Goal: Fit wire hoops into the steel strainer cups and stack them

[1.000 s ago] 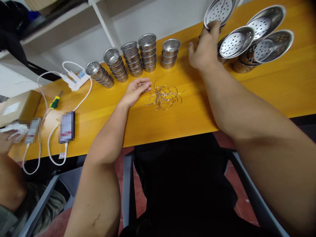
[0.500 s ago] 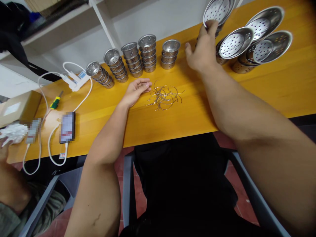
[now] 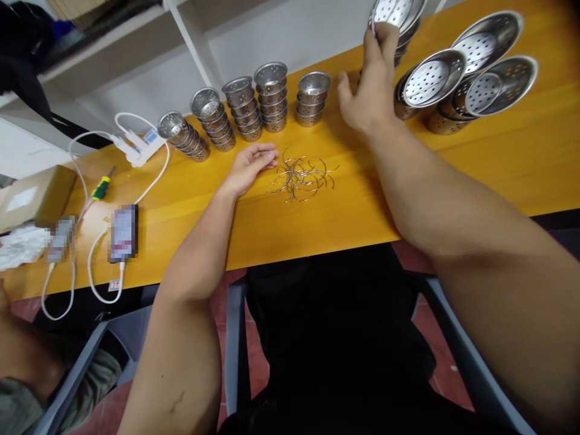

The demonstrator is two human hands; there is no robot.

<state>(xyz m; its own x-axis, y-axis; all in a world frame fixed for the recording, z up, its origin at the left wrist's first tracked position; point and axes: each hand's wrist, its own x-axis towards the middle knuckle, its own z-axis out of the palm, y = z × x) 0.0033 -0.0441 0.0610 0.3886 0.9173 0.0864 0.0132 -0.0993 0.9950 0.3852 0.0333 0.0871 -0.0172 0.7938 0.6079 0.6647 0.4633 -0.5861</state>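
My right hand [image 3: 374, 87] reaches to the back of the table with its fingers at the rim of a perforated metal cup [image 3: 393, 12], the top one of a stack. The thumb sticks out to the left; part of the stack is hidden behind the hand and cut off by the frame's top edge. My left hand [image 3: 251, 166] lies on the table, palm turned sideways, fingers loosely stretched and holding nothing. Right beside its fingertips is a loose pile of thin curved metal wires [image 3: 301, 178].
Several stacks of small perforated cups [image 3: 270, 99] line the table's back edge. Larger nested cups [image 3: 487, 90] stand at right. At left are a power strip [image 3: 147, 148], a screwdriver [image 3: 103, 186], a phone [image 3: 124, 232], cables and a cardboard box [image 3: 43, 196]. Another person's arm [image 3: 27, 344] shows lower left.
My right hand and the cup at its fingers have shifted slightly up and left. My left hand has stayed put. The other person's hand has drawn back from the white crumpled material.
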